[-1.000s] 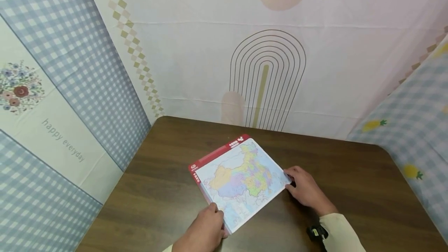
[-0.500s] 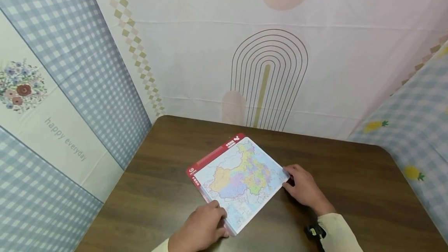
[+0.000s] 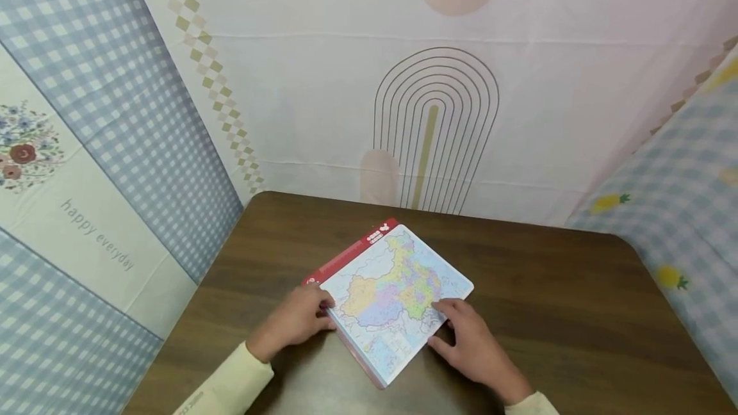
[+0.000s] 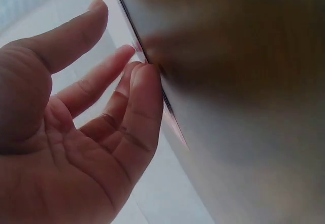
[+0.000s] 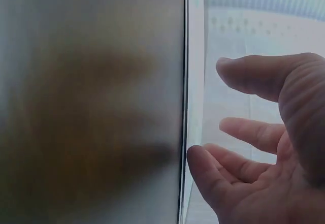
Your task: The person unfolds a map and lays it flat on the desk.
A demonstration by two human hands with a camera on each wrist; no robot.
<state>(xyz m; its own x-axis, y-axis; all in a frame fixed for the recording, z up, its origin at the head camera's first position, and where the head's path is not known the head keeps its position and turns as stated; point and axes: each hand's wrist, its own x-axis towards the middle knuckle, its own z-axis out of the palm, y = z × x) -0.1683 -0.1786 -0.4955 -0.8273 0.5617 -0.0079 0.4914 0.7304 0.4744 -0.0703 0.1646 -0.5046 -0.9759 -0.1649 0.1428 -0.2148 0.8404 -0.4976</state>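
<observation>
A flat map board [image 3: 398, 293] with a red border and a colourful map of China lies tilted on the brown table. My left hand [image 3: 296, 316] is at its left edge near the upper-left corner, fingertips touching the border. In the left wrist view the bent fingers of that hand [image 4: 96, 102] meet the thin edge, with the thumb held apart. On the near right side, my right hand [image 3: 469, 341] has its fingertips at the board's lower edge. The right wrist view shows this hand [image 5: 264, 132] with relaxed fingers, its thumb spread away from them.
The wooden table [image 3: 553, 300] has a rounded far edge against a white cloth backdrop [image 3: 305, 95] with arch lines. A blue checked cloth [image 3: 161, 114] hangs at the left, and another checked cloth [image 3: 680, 210] with pineapples at the right.
The left hand has moved up along the board's left edge from the bottom corner. The right hand has left the right corner and slid down-left along the near edge. The board stays nearly in place.
</observation>
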